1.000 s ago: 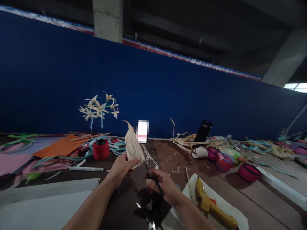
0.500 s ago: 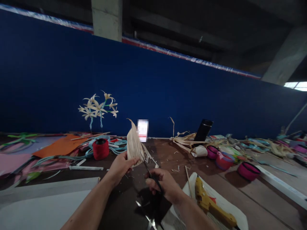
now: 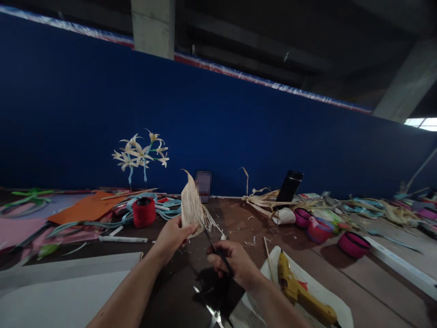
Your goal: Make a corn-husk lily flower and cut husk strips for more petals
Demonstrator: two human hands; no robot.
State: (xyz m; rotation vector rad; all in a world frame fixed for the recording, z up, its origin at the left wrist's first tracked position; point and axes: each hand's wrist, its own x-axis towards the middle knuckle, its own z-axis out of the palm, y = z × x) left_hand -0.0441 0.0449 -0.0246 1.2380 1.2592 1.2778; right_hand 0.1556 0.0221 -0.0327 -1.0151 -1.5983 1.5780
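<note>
My left hand [image 3: 172, 237] pinches the lower end of a pale dried corn husk [image 3: 190, 205] and holds it upright over the dark table. My right hand [image 3: 234, 263] is closed round the black handles of a pair of scissors [image 3: 213, 246]. The blades point up to the husk's lower right edge, where thin cut strips hang off it. Small husk scraps [image 3: 251, 240] lie on the table just beyond my hands.
A yellow glue gun [image 3: 300, 291] rests on white paper at the lower right. A red thread spool [image 3: 144, 212], coloured paper sheets and ribbons lie to the left. Husk flowers [image 3: 140, 155] stand by the blue wall. Pink bowls [image 3: 353, 245] and loose husks sit to the right.
The husk has dropped a little and stands more upright in my left hand. The scissors stay at its lower edge. The small bright screen by the wall has gone dark.
</note>
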